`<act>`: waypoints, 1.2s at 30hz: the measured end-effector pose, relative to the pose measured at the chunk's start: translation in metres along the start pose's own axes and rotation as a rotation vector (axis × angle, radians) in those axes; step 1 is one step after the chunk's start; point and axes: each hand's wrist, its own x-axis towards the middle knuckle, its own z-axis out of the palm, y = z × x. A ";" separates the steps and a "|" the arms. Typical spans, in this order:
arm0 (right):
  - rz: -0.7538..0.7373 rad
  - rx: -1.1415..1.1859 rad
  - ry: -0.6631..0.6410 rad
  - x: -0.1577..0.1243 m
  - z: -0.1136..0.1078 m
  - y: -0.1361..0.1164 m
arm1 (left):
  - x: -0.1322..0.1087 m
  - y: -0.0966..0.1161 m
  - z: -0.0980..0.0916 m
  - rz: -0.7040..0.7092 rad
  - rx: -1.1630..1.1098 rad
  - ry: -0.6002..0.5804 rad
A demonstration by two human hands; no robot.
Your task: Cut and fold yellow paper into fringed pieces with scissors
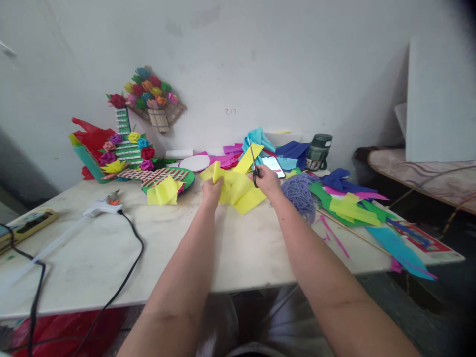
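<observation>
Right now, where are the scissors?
In the head view, just right of centre: the scissors are in the right hand, by the right side of the yellow paper and left of the phone.

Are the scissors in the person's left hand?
No, the right hand holds the scissors, while the left hand grips yellow paper.

Okay so the left hand [211,192] is pinching some crinkly yellow paper [245,192], and the right hand [268,181] has black-handled scissors [255,174] at the paper's right side, blades pointing up. Behind and right of the paper there's a lit phone [274,167], plus a tangle of purple yarn [301,194] farther right of the paper. Well left of the paper: a white glue gun [106,206] with a black cord [137,233].
</observation>
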 end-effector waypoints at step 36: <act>0.103 0.489 -1.079 -0.015 -0.006 -0.007 | -0.001 0.002 0.000 -0.194 -0.508 0.235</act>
